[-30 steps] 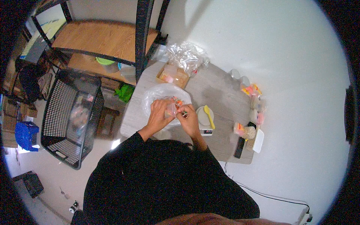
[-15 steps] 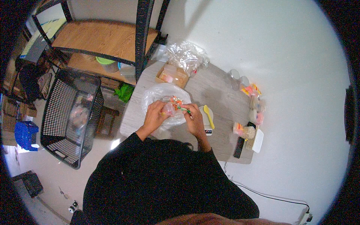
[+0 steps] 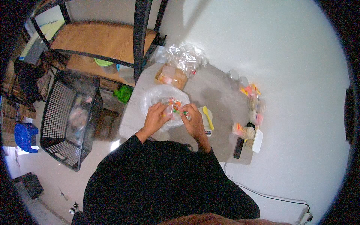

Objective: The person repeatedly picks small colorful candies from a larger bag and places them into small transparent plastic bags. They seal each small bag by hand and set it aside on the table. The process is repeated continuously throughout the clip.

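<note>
Desk (image 3: 221, 97), one, with a pale wood-grain top, lies beneath both grips and reaches well to their right. One black lattice basket (image 3: 66, 162) stands on the floor, well left of the left grip (image 3: 154, 117). One round whitish bowl (image 3: 145, 99), seemingly lined with film, sits under and just beyond the grips. Farther beyond lie one heap of crumpled clear plastic (image 3: 187, 56) and, nearer, one open cardboard box (image 3: 163, 82). One kitchen scale (image 3: 204, 119) is just right of the right grip (image 3: 193, 119); well apart, on that same side, are one white tray (image 3: 257, 141), one dark phone (image 3: 238, 147) and two jars (image 3: 233, 74). One clear plastic pouch (image 3: 170, 110) is between the two grips, over the bowl; the left grip is closed around its near left side. It should be light, limp and slippery, easily creased, so it is best pinched by its edge with fingertips. One yellow spoon (image 3: 208, 117) rests on the scale, beside the right grip. Orange and white bits (image 3: 174, 101) in the bowl, just ahead of the grips, are too small to count. The right grip pinches one small green piece (image 3: 183, 112), its kind unclear, probably near weightless.
</note>
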`<state>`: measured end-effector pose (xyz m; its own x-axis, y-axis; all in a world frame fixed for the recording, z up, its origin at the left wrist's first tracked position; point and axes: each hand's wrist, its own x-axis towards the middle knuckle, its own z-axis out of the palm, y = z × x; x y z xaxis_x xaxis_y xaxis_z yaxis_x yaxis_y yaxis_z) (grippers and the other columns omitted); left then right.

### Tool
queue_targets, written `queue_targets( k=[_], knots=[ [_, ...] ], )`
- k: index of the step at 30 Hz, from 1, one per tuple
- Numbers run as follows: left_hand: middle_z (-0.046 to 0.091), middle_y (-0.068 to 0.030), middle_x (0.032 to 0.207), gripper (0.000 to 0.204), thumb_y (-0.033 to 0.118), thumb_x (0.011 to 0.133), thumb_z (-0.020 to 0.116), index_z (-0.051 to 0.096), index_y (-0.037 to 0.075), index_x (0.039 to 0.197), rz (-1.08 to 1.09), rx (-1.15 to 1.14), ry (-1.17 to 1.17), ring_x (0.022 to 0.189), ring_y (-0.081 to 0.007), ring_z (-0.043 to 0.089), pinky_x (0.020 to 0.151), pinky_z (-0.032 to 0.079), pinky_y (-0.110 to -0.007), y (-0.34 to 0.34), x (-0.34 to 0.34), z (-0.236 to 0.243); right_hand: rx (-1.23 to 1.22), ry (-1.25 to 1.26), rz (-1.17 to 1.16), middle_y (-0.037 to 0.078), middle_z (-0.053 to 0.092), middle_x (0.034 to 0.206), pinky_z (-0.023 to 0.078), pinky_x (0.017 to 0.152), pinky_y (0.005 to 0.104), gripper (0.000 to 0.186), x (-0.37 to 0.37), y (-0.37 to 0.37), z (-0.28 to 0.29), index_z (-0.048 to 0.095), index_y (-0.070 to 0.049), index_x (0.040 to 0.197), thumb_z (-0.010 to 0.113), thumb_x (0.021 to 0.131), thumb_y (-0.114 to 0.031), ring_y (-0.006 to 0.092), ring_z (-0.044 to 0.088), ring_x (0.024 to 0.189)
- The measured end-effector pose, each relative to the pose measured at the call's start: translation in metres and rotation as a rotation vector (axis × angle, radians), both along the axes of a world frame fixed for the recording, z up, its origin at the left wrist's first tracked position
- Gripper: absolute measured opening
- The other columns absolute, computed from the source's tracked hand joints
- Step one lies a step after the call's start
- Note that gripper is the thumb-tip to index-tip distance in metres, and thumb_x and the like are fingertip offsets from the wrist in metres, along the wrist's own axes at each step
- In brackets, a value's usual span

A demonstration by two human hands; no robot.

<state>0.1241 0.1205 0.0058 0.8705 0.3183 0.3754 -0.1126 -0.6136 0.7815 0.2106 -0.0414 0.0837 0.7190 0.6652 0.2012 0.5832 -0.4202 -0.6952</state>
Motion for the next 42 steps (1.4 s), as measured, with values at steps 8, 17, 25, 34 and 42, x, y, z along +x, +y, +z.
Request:
queue_targets(
  k=[8, 17, 25, 34, 42],
  knots=[
    [0.055, -0.0123, 0.096, 0.049, 0.027, 0.067, 0.077, 0.061, 0.004, 0.107, -0.096, 0.005, 0.073, 0.095, -0.0319, 0.053, 0.085, 0.040, -0.041, 0.002, 0.005, -0.002, -0.001, -0.135, 0.073, 0.013, 0.058, 0.098, 0.047, 0.080, 0.0343, 0.019, 0.003, 0.001, 0.006, 0.059, -0.001, 0.095, 0.063, 0.076, 0.001, 0.0271, 0.059, 0.095],
    [0.056, -0.0138, 0.096, 0.054, 0.029, 0.067, 0.078, 0.060, 0.004, 0.111, -0.111, -0.054, 0.055, 0.097, -0.0329, 0.055, 0.092, 0.039, -0.044, -0.005, 0.004, 0.003, 0.031, 0.003, 0.050, 0.013, 0.054, 0.105, 0.049, 0.076, 0.0331, 0.015, 0.000, 0.008, -0.009, 0.060, -0.003, 0.093, 0.066, 0.079, -0.004, 0.0255, 0.058, 0.095],
    [0.060, -0.0152, 0.095, 0.054, 0.023, 0.062, 0.084, 0.061, 0.000, 0.105, -0.047, -0.182, 0.011, 0.090, -0.0345, 0.058, 0.081, 0.047, -0.039, -0.006, 0.006, 0.002, 0.062, 0.018, -0.031, 0.012, 0.052, 0.109, 0.047, 0.079, 0.0346, 0.015, 0.000, 0.003, -0.025, 0.062, -0.004, 0.096, 0.065, 0.083, -0.008, 0.0254, 0.055, 0.099],
    [0.061, -0.0150, 0.097, 0.052, 0.020, 0.063, 0.083, 0.062, 0.002, 0.107, -0.108, -0.339, 0.070, 0.086, -0.0327, 0.059, 0.073, 0.049, -0.037, -0.010, 0.011, -0.011, 0.067, -0.025, 0.087, 0.017, 0.050, 0.111, 0.039, 0.095, 0.0400, 0.014, -0.003, -0.004, -0.038, 0.063, -0.003, 0.094, 0.066, 0.082, -0.010, 0.0311, 0.049, 0.110],
    [0.063, -0.0089, 0.101, 0.051, 0.020, 0.069, 0.082, 0.061, 0.001, 0.111, -0.222, -0.583, 0.177, 0.088, -0.0173, 0.059, 0.074, 0.048, -0.031, -0.006, 0.011, -0.016, 0.057, -0.014, 0.025, 0.013, 0.050, 0.115, 0.047, 0.083, 0.0366, 0.018, 0.005, -0.009, -0.041, 0.062, -0.007, 0.094, 0.070, 0.079, -0.009, 0.0271, 0.051, 0.108]
  ],
)
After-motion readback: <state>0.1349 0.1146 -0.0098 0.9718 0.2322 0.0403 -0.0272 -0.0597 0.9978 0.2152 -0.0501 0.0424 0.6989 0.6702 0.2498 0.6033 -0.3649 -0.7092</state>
